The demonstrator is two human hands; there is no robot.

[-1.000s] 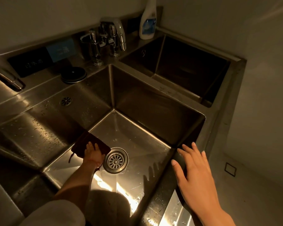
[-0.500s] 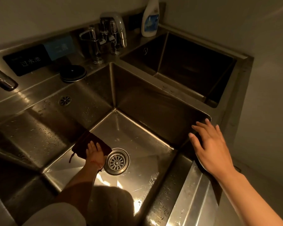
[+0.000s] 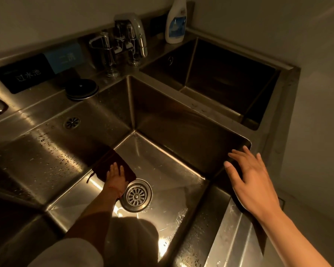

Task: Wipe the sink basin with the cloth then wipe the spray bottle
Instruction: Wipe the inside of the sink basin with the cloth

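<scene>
Stainless steel sink basin (image 3: 181,132), with the left hand (image 3: 115,177) pressing a dark cloth (image 3: 112,162) flat on its floor.
The cloth lies at 10 o'clock of the drain (image 3: 136,195), fingers straight on top. The right hand (image 3: 253,176) hovers at the basin's 3 o'clock rim, fingers spread, holding nothing. The spray bottle (image 3: 176,22) stands on the worktop (image 3: 158,45) at 12 o'clock, beside the taps (image 3: 121,41).
</scene>
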